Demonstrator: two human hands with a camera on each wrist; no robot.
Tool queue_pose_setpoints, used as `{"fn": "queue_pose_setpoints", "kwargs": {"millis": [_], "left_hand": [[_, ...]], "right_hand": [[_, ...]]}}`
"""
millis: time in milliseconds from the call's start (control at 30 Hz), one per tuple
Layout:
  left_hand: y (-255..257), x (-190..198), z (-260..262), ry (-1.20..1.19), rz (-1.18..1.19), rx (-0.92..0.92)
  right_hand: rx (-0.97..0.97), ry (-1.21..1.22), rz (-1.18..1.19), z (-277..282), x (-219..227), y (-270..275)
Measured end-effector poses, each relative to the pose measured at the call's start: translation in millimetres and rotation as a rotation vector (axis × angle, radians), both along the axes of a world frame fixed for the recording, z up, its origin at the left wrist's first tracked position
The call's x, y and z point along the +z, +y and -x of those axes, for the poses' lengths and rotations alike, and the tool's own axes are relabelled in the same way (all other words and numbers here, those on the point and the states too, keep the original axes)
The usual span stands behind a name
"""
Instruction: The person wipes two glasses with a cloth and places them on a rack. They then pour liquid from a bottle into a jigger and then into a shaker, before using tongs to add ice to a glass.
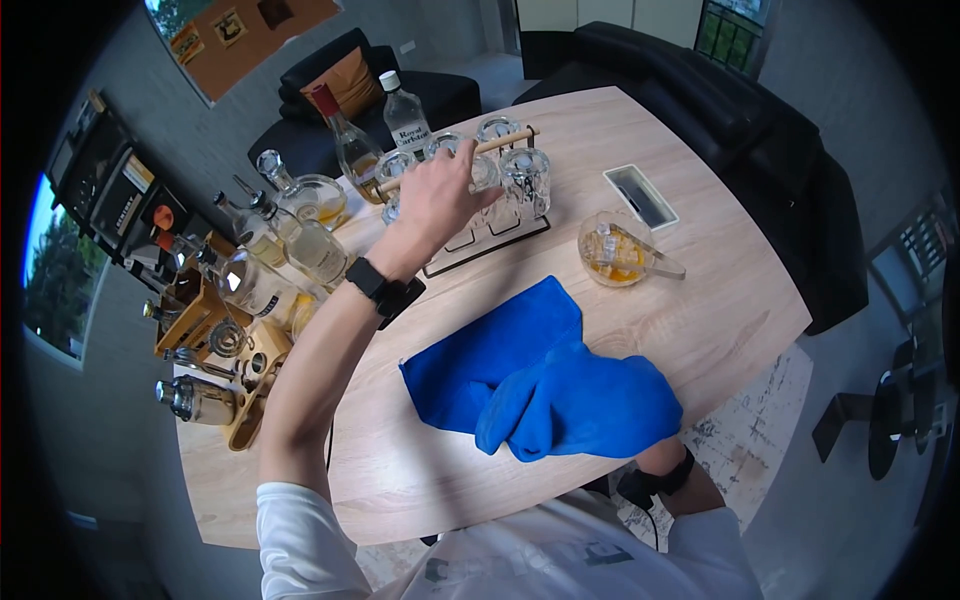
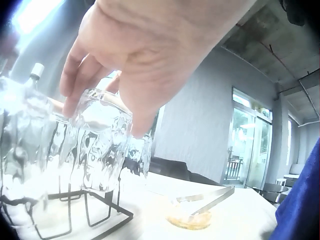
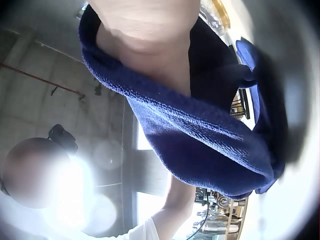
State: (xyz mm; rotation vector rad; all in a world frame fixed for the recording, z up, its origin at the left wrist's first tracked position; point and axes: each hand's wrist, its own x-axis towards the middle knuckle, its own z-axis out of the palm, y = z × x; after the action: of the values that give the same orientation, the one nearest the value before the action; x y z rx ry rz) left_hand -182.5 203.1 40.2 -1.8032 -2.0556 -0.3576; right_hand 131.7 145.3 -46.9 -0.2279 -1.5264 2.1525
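Observation:
My left hand [image 1: 435,195] reaches over a rack of upside-down glasses. In the left wrist view, its fingers and thumb straddle the top of a clear rippled glass [image 2: 102,145]. That glass sits low over the black wire rack [image 2: 112,222]. The rack's wooden handle [image 1: 507,141] passes by the fingers. A blue towel [image 1: 610,400] drapes over my right hand [image 3: 150,60], whose fingers are hidden in the cloth. One flat part of the towel [image 1: 500,340] lies spread on the table.
Right of the rack stands a glass bowl [image 1: 610,262] with metal tongs [image 1: 650,262] across it. A framed inset [image 1: 640,197] lies behind. Several bottles [image 1: 315,245], a decanter [image 1: 300,190] and a cocktail shaker [image 1: 195,400] crowd the table's left side. Black sofas surround the far edge.

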Motion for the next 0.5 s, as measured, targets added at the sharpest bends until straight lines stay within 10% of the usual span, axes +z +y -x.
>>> {"fn": "queue_pose_setpoints", "kwargs": {"millis": [500], "left_hand": [[-164.0,84.7,-69.4,-0.418,-0.360,-0.275]], "right_hand": [[0.039,0.171,0.256,33.1,-8.9,0.7]]}}
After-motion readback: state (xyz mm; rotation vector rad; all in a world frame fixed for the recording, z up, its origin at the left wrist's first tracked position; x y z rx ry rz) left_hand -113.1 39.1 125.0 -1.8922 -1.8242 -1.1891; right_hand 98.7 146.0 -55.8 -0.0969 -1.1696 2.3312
